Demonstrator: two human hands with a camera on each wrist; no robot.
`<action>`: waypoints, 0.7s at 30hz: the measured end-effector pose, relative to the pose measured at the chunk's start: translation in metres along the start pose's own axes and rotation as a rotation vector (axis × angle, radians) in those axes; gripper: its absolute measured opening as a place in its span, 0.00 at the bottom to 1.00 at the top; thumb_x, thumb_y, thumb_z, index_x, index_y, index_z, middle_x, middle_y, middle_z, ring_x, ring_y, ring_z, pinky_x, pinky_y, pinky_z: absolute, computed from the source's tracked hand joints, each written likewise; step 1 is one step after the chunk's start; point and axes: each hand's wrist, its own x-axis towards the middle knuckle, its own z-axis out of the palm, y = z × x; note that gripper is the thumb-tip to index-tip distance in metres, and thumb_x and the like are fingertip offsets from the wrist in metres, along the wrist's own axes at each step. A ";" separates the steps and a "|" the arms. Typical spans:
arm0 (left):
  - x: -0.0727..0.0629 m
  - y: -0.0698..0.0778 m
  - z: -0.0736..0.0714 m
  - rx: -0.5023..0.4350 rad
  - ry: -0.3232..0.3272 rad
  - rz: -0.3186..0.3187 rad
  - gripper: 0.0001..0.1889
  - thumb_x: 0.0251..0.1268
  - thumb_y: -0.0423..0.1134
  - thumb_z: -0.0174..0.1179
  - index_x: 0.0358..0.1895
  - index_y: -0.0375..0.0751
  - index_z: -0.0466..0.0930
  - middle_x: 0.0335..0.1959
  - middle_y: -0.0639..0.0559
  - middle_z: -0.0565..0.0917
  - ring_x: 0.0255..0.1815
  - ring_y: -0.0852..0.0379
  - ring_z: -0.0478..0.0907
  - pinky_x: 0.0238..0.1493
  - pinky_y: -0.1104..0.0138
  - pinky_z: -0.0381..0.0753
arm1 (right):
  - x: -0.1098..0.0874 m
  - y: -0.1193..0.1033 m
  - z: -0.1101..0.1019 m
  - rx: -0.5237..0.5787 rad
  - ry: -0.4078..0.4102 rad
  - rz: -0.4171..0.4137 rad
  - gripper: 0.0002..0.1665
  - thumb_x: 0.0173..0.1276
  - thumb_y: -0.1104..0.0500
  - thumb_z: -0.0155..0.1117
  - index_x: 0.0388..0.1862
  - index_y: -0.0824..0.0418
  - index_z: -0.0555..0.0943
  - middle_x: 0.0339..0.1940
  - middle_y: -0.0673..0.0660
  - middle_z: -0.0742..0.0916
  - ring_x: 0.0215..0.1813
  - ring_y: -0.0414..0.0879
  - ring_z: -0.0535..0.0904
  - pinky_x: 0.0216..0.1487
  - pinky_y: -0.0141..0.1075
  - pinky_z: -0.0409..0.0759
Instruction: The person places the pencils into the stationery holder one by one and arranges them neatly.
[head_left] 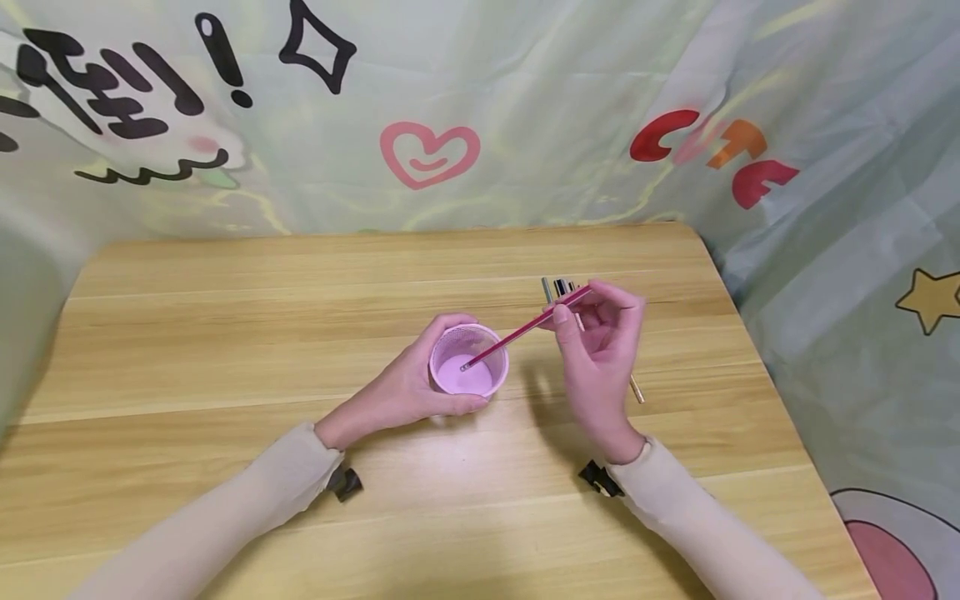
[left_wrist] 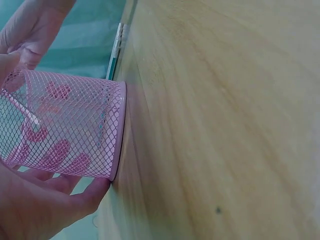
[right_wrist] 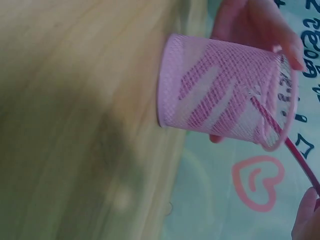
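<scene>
Aslant, red pencil (head_left: 521,332), lower end inside upright pink cup (head_left: 450,345).

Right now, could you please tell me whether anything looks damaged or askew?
Nothing stands out: the pink mesh cup is upright in the left hand, the red pencil in the right hand slants into it, and no damage shows.

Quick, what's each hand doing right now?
Left hand: holding the pink mesh cup, fingers curled round its side.
Right hand: pinching a dark pink pencil, its far end inside the cup's mouth.
</scene>
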 end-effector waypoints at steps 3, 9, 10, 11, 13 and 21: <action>0.000 0.000 0.000 0.000 -0.002 -0.002 0.50 0.54 0.36 0.87 0.78 0.55 0.66 0.71 0.50 0.79 0.70 0.45 0.76 0.69 0.43 0.77 | -0.004 0.003 0.003 -0.029 -0.036 0.014 0.25 0.75 0.80 0.61 0.66 0.70 0.68 0.50 0.66 0.80 0.48 0.56 0.83 0.52 0.44 0.89; 0.000 0.000 0.000 0.003 -0.006 0.001 0.48 0.55 0.36 0.86 0.77 0.57 0.67 0.70 0.58 0.79 0.69 0.51 0.77 0.68 0.43 0.76 | -0.011 0.007 0.006 -0.087 -0.085 0.074 0.20 0.76 0.80 0.62 0.62 0.75 0.69 0.50 0.66 0.81 0.51 0.55 0.83 0.54 0.45 0.89; 0.000 0.000 0.000 0.000 -0.007 0.004 0.48 0.55 0.35 0.86 0.77 0.57 0.67 0.70 0.58 0.79 0.69 0.50 0.77 0.68 0.42 0.76 | -0.012 0.007 0.006 -0.093 -0.092 0.084 0.19 0.76 0.80 0.62 0.61 0.76 0.69 0.50 0.66 0.81 0.51 0.55 0.83 0.54 0.45 0.89; 0.001 0.000 0.000 -0.001 -0.008 0.005 0.48 0.56 0.35 0.86 0.77 0.58 0.68 0.70 0.59 0.79 0.69 0.49 0.77 0.67 0.41 0.77 | -0.013 0.008 0.006 -0.098 -0.098 0.093 0.19 0.76 0.79 0.62 0.61 0.77 0.69 0.50 0.65 0.81 0.51 0.55 0.83 0.55 0.45 0.89; 0.001 -0.001 0.000 -0.004 -0.010 0.007 0.47 0.56 0.35 0.86 0.77 0.58 0.68 0.69 0.59 0.80 0.69 0.48 0.77 0.66 0.40 0.77 | -0.014 0.009 0.005 -0.100 -0.110 0.105 0.18 0.76 0.80 0.62 0.60 0.80 0.69 0.50 0.64 0.82 0.51 0.55 0.82 0.55 0.44 0.89; 0.001 -0.001 -0.001 0.000 -0.015 0.002 0.48 0.56 0.38 0.87 0.78 0.54 0.67 0.70 0.59 0.79 0.70 0.52 0.76 0.67 0.42 0.76 | -0.018 0.013 0.006 -0.097 -0.133 0.123 0.17 0.74 0.83 0.60 0.57 0.84 0.67 0.49 0.64 0.82 0.50 0.53 0.84 0.54 0.42 0.89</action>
